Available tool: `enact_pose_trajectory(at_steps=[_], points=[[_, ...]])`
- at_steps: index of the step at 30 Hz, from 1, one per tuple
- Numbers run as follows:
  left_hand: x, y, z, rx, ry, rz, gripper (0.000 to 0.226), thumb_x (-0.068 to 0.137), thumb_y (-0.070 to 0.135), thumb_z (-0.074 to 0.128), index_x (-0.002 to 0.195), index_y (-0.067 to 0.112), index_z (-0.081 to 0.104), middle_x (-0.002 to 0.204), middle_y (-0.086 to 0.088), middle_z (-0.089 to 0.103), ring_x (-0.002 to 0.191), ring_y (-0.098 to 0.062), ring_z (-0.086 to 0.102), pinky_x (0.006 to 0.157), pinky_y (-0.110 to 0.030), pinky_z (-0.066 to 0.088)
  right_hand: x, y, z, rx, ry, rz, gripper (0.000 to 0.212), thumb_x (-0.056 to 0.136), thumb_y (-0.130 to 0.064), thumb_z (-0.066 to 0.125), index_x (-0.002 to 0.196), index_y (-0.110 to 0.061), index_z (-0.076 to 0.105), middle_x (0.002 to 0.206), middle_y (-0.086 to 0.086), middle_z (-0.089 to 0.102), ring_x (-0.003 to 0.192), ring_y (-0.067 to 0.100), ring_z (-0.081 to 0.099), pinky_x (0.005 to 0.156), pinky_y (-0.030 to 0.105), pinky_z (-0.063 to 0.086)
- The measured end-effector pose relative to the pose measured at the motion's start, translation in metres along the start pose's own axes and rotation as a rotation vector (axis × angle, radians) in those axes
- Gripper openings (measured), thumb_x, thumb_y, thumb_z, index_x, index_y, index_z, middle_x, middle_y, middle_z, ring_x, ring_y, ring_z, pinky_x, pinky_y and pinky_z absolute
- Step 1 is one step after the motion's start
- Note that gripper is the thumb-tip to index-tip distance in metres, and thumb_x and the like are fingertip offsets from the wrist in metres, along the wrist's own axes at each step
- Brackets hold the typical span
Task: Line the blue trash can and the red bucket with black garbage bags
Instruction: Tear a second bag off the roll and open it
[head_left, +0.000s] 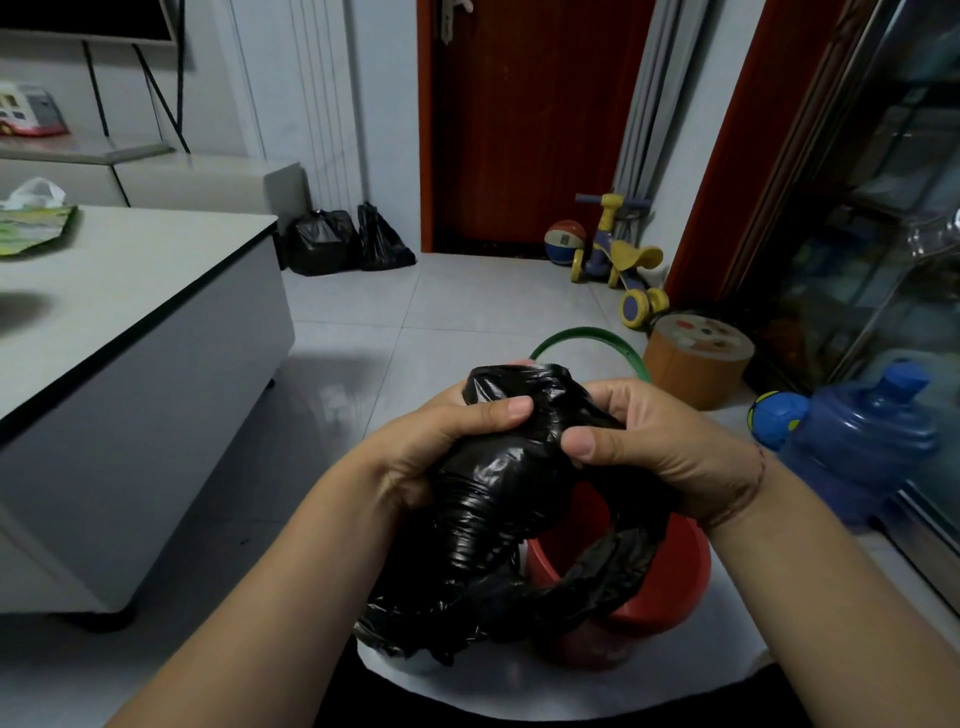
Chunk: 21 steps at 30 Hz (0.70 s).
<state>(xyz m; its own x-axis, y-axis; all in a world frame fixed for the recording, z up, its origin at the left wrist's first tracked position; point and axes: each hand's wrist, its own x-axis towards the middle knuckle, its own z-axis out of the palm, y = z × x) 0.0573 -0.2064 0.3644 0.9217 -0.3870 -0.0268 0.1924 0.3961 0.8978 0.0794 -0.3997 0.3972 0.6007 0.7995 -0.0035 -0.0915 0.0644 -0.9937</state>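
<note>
Beside a jug (862, 447), left hand (431, 447) and right hand (670, 441) fingers (511, 410) clamp black bag (493, 493) over red bucket (670, 571).

tiled floor (467, 312) | red bucket (675, 566) | low table (130, 364) | black bags (322, 241) | tricycle (618, 254) | ball (563, 240)

Dim indoor scene with a cool, bluish cast; the light is diffuse and its source lies out of view. The table (135, 270) top is the brightest surface, its side in shade, and a soft shadow spreads over the floor (353, 322) beside it. Small glare streaks mark the folds of the bag (483, 499); the tiles carry a pale sheen. The left hand (441, 441) and right hand (665, 441) are evenly lit and sharp. Far objects look soft. Wide-angle distortion bends the door (519, 130) frame and table edge toward the margins.
</note>
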Motion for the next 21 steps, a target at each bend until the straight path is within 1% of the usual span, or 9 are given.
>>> enact_pose_trajectory(at_steps=[3, 5, 6, 8, 11, 14, 17, 19, 21], points=[[-0.001, 0.006, -0.004, 0.009, -0.032, -0.027, 0.100, 0.041, 0.024, 0.094, 0.132, 0.015, 0.052, 0.122, -0.021, 0.062, 0.096, -0.029, 0.066, 0.080, -0.037, 0.057, 0.001, 0.000, 0.002, -0.056, -0.067, -0.009, 0.015, 0.073, -0.010, 0.072, 0.087, -0.012, 0.073, 0.094, 0.018, 0.058, 0.086, 0.028, 0.049, 0.075, 0.027, 0.045], [-0.001, 0.009, -0.007, 0.021, -0.027, -0.035, 0.109, 0.037, 0.024, 0.095, 0.134, 0.013, 0.049, 0.120, -0.019, 0.063, 0.095, -0.028, 0.067, 0.077, -0.035, 0.058, 0.003, -0.002, 0.005, -0.081, -0.082, -0.005, 0.007, 0.076, -0.013, 0.072, 0.072, -0.019, 0.072, 0.073, 0.004, 0.060, 0.066, 0.017, 0.050, 0.063, 0.017, 0.044], [-0.001, 0.010, -0.008, 0.022, -0.015, -0.038, 0.108, 0.037, 0.022, 0.095, 0.134, 0.012, 0.049, 0.116, -0.017, 0.065, 0.092, -0.026, 0.069, 0.073, -0.034, 0.058, 0.004, -0.002, 0.004, -0.084, -0.069, 0.003, 0.013, 0.076, -0.017, 0.072, 0.064, -0.020, 0.069, 0.063, -0.003, 0.056, 0.057, 0.008, 0.047, 0.055, 0.014, 0.040], [0.001, 0.012, -0.011, 0.054, 0.045, -0.044, 0.096, 0.049, 0.011, 0.089, 0.135, 0.012, 0.047, 0.112, -0.014, 0.067, 0.087, -0.023, 0.070, 0.070, -0.032, 0.058, 0.006, -0.002, 0.001, -0.087, -0.037, 0.045, 0.020, 0.072, -0.030, 0.072, 0.058, -0.019, 0.063, 0.054, -0.006, 0.050, 0.049, 0.005, 0.039, 0.048, 0.013, 0.033], [0.005, 0.012, -0.016, 0.169, 0.099, -0.045, 0.072, 0.069, 0.006, 0.064, 0.138, 0.016, 0.044, 0.121, -0.013, 0.065, 0.096, -0.023, 0.069, 0.078, -0.031, 0.058, 0.006, -0.002, -0.007, -0.251, -0.011, 0.073, 0.022, 0.078, -0.029, 0.073, 0.059, -0.020, 0.065, 0.055, -0.008, 0.053, 0.050, 0.003, 0.042, 0.050, 0.013, 0.033], [0.006, 0.013, -0.021, 0.278, 0.084, -0.060, 0.073, 0.069, 0.006, 0.065, 0.138, 0.020, 0.044, 0.124, -0.013, 0.064, 0.104, -0.026, 0.066, 0.085, -0.033, 0.056, 0.002, -0.007, -0.019, -0.358, -0.023, 0.106, 0.013, 0.076, -0.025, 0.069, 0.067, -0.017, 0.070, 0.061, -0.007, 0.060, 0.057, 0.003, 0.053, 0.057, 0.013, 0.043], [0.006, 0.013, -0.025, 0.327, 0.068, -0.074, 0.075, 0.068, 0.005, 0.067, 0.138, 0.021, 0.044, 0.119, -0.012, 0.067, 0.100, -0.023, 0.068, 0.082, -0.029, 0.056, -0.002, -0.012, -0.029, -0.428, -0.038, 0.149, 0.013, 0.076, -0.026, 0.069, 0.065, -0.018, 0.069, 0.061, -0.006, 0.058, 0.059, 0.006, 0.051, 0.059, 0.018, 0.042], [0.007, 0.012, -0.027, 0.330, 0.069, -0.076, 0.074, 0.068, 0.004, 0.067, 0.136, 0.021, 0.045, 0.116, -0.012, 0.068, 0.097, -0.021, 0.069, 0.080, -0.028, 0.056, -0.002, -0.011, -0.031, -0.440, -0.046, 0.156, 0.017, 0.073, -0.032, 0.074, 0.064, -0.019, 0.068, 0.060, -0.007, 0.057, 0.058, 0.005, 0.051, 0.059, 0.017, 0.042], [0.008, 0.013, -0.030, 0.335, 0.076, -0.076, 0.074, 0.067, 0.005, 0.068, 0.136, 0.022, 0.045, 0.112, -0.010, 0.069, 0.096, -0.021, 0.069, 0.080, -0.028, 0.056, -0.001, -0.010, -0.030, -0.403, -0.049, 0.139, 0.031, 0.065, -0.048, 0.079, 0.064, -0.019, 0.069, 0.058, -0.009, 0.057, 0.054, 0.002, 0.050, 0.054, 0.013, 0.041]])
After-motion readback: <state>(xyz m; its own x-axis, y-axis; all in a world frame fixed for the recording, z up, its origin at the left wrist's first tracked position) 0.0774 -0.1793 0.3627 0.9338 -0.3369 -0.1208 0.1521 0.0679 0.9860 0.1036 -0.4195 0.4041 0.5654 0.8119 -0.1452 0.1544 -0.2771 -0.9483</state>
